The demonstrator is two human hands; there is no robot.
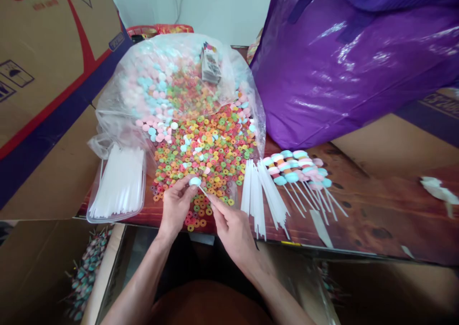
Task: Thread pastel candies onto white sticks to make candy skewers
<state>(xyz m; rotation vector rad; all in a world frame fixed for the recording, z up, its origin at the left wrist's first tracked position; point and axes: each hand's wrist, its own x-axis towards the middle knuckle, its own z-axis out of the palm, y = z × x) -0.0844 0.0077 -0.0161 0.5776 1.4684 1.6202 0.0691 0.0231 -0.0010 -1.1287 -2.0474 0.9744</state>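
My left hand (178, 201) pinches a pale blue and white marshmallow (194, 181) between thumb and fingers. In my right hand (229, 222) is a thin white stick (202, 190), its far end at the marshmallow; whether it has gone in I cannot tell. Both hands are just above the near edge of a heap of colourful ring gummies (211, 148). Right of them lie loose white sticks (255, 196) and a group of finished-looking marshmallow skewers (297, 167) in pink, blue and white.
A clear plastic bag (111, 110) holds pink and blue marshmallows behind the gummies. A tub of white sticks (118, 184) stands left. Cardboard boxes (46, 95) and a purple bag (344, 71) flank the wooden table (380, 215). More skewers (89, 272) fill a box below left.
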